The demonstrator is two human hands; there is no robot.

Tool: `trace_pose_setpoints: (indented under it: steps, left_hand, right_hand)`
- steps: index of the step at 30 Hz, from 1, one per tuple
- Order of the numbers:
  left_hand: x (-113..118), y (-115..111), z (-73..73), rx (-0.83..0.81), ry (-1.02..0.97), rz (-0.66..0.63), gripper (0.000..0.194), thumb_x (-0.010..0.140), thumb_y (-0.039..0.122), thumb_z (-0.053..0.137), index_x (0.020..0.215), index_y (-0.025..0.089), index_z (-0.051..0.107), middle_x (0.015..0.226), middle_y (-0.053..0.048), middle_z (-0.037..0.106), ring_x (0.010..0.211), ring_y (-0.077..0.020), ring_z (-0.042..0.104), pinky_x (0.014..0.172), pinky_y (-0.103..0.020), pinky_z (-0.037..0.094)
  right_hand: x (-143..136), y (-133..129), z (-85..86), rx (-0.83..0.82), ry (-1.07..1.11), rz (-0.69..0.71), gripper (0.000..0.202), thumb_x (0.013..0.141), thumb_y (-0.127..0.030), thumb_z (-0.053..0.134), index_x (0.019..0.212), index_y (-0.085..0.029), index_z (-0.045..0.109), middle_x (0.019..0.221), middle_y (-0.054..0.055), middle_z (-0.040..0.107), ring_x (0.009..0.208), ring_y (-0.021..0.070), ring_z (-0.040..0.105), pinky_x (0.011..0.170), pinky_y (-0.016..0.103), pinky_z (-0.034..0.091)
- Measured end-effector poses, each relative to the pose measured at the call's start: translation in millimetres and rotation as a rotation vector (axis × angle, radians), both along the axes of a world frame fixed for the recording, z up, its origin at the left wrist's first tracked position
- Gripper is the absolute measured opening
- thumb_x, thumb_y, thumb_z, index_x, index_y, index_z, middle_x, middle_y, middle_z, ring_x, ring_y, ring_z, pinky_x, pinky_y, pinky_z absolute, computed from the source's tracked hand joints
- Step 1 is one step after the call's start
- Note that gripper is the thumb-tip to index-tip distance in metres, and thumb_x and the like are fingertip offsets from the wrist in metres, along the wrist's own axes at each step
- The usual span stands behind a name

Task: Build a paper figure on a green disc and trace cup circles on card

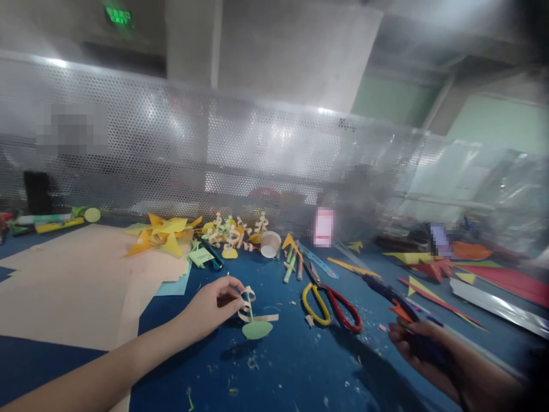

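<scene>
My left hand (221, 303) pinches the curled pale strip of a small paper plant (256, 329), which has a thin green stem and a green oval base. The base appears to be just above the blue table. Over on the right, my right hand (429, 349) is wrapped round a dark blue glue gun (403, 306) with an orange trigger, its nozzle pointing left and away from me. That side is blurred. Between my hands lie scissors (332, 306) with one yellow and one red handle.
Large pale paper sheets (86, 286) cover the left of the table. Yellow paper stars (169, 232), several curled paper plants (231, 234), a tape roll (270, 245) and green sticks (291, 263) lie behind. Red paper pieces (506, 280) and a metal ruler (501, 306) are at right.
</scene>
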State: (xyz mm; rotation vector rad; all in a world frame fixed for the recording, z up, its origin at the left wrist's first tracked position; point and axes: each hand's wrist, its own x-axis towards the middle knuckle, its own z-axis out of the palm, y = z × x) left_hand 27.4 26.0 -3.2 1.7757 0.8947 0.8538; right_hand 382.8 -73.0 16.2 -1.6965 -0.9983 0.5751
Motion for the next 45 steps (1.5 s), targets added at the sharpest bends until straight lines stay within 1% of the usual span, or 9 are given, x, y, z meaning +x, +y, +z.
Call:
trace_pose_setpoints:
  steps: [2, 4, 8, 12, 18, 22, 32, 38, 45]
  left_hand:
    - [-3.2, -1.4, 5.1, 0.105, 0.081, 0.035, 0.016, 0.08, 0.031, 0.05, 0.092, 0.021, 0.055, 0.083, -0.003, 0.068, 0.08, -0.0196, 0.063, 0.073, -0.028, 0.046]
    - [-6.1, -2.1, 11.3, 0.194, 0.157, 0.087, 0.018, 0.082, 0.031, 0.046, 0.09, 0.021, 0.058, 0.082, -0.004, 0.067, 0.077, -0.0191, 0.062, 0.068, -0.026, 0.045]
    - [-7.8, -0.5, 21.1, 0.256, 0.273, 0.174, 0.024, 0.082, 0.031, 0.041, 0.078, 0.019, 0.061, 0.07, -0.002, 0.064, 0.064, -0.0161, 0.058, 0.057, -0.023, 0.041]
    - [-3.8, -0.8, 20.8, 0.275, 0.428, 0.172, 0.025, 0.078, 0.035, 0.046, 0.071, 0.018, 0.062, 0.067, -0.002, 0.063, 0.063, -0.0162, 0.056, 0.057, -0.023, 0.037]
    - [10.1, -14.9, 12.4, 0.222, 0.555, 0.177, 0.04, 0.066, 0.057, 0.054, 0.065, 0.018, 0.059, 0.063, -0.001, 0.059, 0.059, -0.0174, 0.053, 0.049, -0.023, 0.032]
    - [17.9, -24.8, 10.7, 0.256, 0.551, 0.202, 0.036, 0.074, 0.05, 0.049, 0.061, 0.018, 0.057, 0.061, -0.002, 0.056, 0.062, -0.0179, 0.051, 0.054, -0.024, 0.032]
    - [9.2, -12.3, 4.1, 0.081, 0.307, 0.228, 0.013, 0.074, 0.02, 0.041, 0.072, 0.019, 0.054, 0.067, 0.001, 0.057, 0.065, -0.0165, 0.053, 0.059, -0.024, 0.037]
    - [10.3, -19.7, 5.2, 0.138, 0.23, 0.21, 0.032, 0.084, 0.039, 0.037, 0.078, 0.02, 0.062, 0.082, -0.004, 0.063, 0.08, -0.0204, 0.056, 0.074, -0.028, 0.04]
    - [15.5, -28.0, 11.2, -0.011, 0.13, 0.182, 0.047, 0.088, 0.046, 0.027, 0.092, 0.022, 0.067, 0.09, -0.004, 0.067, 0.088, -0.0224, 0.055, 0.086, -0.034, 0.037]
  right_hand:
    - [-19.1, -2.4, 6.4, -0.141, 0.447, 0.037, 0.013, 0.057, -0.034, 0.061, 0.058, -0.026, 0.071, 0.081, 0.018, 0.068, 0.067, 0.0217, 0.066, 0.065, 0.03, 0.049]
    - [-40.7, -3.9, 13.6, -0.193, 0.586, 0.082, 0.016, 0.05, -0.032, 0.065, 0.062, -0.024, 0.071, 0.084, 0.016, 0.069, 0.07, 0.0232, 0.066, 0.067, 0.03, 0.05]
    - [-80.1, 0.1, 28.4, -0.121, 0.435, 0.265, 0.03, 0.049, -0.032, 0.068, 0.076, -0.018, 0.07, 0.08, 0.013, 0.07, 0.074, 0.0268, 0.064, 0.065, 0.034, 0.051]
    - [-107.3, 14.8, 35.5, -0.049, 0.279, 0.381, 0.027, 0.061, -0.028, 0.061, 0.084, -0.015, 0.066, 0.075, 0.005, 0.068, 0.069, 0.0185, 0.061, 0.062, 0.026, 0.048]
    - [-138.6, 34.2, 24.4, 0.123, 0.284, 0.441, 0.022, 0.071, -0.036, 0.058, 0.078, -0.016, 0.06, 0.058, 0.0, 0.058, 0.053, 0.013, 0.051, 0.052, 0.023, 0.041]
    - [-138.8, 35.8, 5.7, 0.252, 0.222, 0.461, 0.025, 0.076, -0.041, 0.055, 0.081, -0.016, 0.056, 0.052, -0.003, 0.052, 0.049, 0.0124, 0.047, 0.051, 0.024, 0.038]
    - [-126.6, 40.6, -12.7, 0.189, 0.28, 0.397, 0.024, 0.074, -0.039, 0.056, 0.082, -0.016, 0.054, 0.059, -0.001, 0.055, 0.045, 0.0116, 0.045, 0.047, 0.024, 0.037]
    - [-132.1, 37.0, -21.2, 0.237, 0.211, 0.497, 0.03, 0.077, -0.045, 0.054, 0.086, -0.016, 0.053, 0.063, 0.0, 0.054, 0.046, 0.0119, 0.046, 0.047, 0.025, 0.041]
    - [-133.2, 36.7, -24.4, 0.206, 0.16, 0.514, 0.036, 0.078, -0.049, 0.052, 0.088, -0.015, 0.055, 0.058, -0.002, 0.05, 0.044, 0.0114, 0.045, 0.046, 0.025, 0.041]
